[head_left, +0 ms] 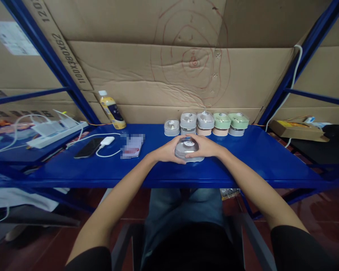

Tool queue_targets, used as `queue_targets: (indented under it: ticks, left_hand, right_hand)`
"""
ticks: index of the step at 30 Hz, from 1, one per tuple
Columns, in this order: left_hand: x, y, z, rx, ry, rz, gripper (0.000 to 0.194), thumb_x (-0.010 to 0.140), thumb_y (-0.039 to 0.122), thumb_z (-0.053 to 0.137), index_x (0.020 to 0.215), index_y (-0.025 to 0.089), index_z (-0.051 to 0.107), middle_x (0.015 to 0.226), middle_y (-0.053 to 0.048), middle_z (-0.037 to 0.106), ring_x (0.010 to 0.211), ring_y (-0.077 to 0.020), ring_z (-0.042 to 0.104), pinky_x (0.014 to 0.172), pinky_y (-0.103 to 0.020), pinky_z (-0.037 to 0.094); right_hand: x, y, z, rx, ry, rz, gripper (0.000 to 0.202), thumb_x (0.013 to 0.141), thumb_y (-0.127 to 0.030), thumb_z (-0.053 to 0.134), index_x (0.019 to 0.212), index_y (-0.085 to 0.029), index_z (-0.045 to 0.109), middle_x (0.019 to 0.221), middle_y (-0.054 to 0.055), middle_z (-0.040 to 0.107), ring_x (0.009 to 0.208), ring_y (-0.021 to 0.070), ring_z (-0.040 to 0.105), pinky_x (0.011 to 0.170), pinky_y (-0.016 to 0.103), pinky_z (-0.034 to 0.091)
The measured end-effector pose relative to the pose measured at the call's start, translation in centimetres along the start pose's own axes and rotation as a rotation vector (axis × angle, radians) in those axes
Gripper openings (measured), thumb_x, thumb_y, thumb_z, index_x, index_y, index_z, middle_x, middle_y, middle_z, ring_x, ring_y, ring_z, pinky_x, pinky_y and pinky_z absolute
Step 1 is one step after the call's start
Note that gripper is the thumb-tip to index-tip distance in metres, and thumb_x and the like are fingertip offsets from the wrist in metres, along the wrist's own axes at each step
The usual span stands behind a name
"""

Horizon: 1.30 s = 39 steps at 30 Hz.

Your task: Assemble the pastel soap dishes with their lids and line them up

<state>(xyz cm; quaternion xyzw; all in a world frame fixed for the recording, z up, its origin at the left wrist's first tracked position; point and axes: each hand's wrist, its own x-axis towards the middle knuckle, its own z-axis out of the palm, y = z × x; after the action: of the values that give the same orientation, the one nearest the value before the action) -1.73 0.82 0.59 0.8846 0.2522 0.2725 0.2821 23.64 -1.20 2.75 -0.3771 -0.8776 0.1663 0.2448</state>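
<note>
A small grey container with a clear lid sits at the middle of the blue table, near its front edge. Around its left side curl the fingers of my left hand. My right hand grips the same container from the right, its thumb across the front. A round white label shows on the lid. Part of the grey base is visible below my fingers; the sides are covered by my hands.
Similar lidded containers, grey and green, stand in a row at the back, several stacked. Leftward lie a black phone, a white charger, a blurred-out device and a yellow bottle. Cardboard walls the back.
</note>
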Motion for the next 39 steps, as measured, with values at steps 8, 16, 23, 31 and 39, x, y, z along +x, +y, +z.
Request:
queue_targets:
  ticks: [8,16,23,31,39]
  left_hand:
    - [-0.1,-0.4,0.0,0.113,0.035,-0.002,0.095,0.077,0.054,0.09,0.159,0.024,0.051,0.148,-0.017,0.064,0.138,-0.0397,0.063,0.121,-0.06,0.047]
    - [-0.1,-0.1,0.9,0.273,0.008,0.007,0.046,0.101,0.055,0.065,0.133,0.025,0.079,0.156,-0.014,0.056,0.148,-0.036,0.054,0.129,-0.055,0.04]
    - [0.1,-0.6,-0.4,0.298,0.235,-0.05,0.054,0.108,0.057,0.047,0.121,0.019,0.082,0.149,-0.016,0.062,0.141,-0.0355,0.06,0.125,-0.054,0.045]
    - [-0.1,-1.6,-1.4,0.36,0.327,-0.267,0.05,0.104,0.058,0.054,0.115,0.018,0.081,0.131,-0.015,0.068,0.142,-0.0367,0.056,0.122,-0.055,0.047]
    - [-0.2,0.3,0.4,0.292,0.139,-0.034,0.05,0.101,0.061,0.059,0.123,0.022,0.079,0.155,-0.015,0.054,0.145,-0.0361,0.057,0.127,-0.056,0.042]
  right_hand:
    - [-1.1,3.1,-4.5,0.034,0.1,0.164,0.076,0.085,-0.068,0.08,0.144,-0.023,0.065,0.135,0.013,0.074,0.117,0.0348,0.072,0.105,0.055,0.058]
    - [-1.3,4.2,-5.2,-0.042,0.234,0.367,0.08,0.088,-0.073,0.075,0.146,-0.018,0.064,0.129,0.017,0.077,0.121,0.0394,0.072,0.107,0.058,0.056]
    - [-1.5,4.3,-5.7,-0.07,0.26,0.408,0.084,0.089,-0.079,0.067,0.148,-0.02,0.062,0.133,0.017,0.076,0.122,0.0385,0.072,0.108,0.056,0.056]
    - [-1.8,4.8,-6.7,-0.163,0.095,0.493,0.088,0.085,-0.093,0.06,0.134,-0.021,0.072,0.138,0.018,0.074,0.128,0.0427,0.07,0.111,0.058,0.054]
    - [-1.8,4.9,-6.6,-0.097,0.166,0.444,0.084,0.084,-0.089,0.066,0.132,-0.02,0.074,0.133,0.018,0.077,0.119,0.0418,0.074,0.105,0.057,0.058]
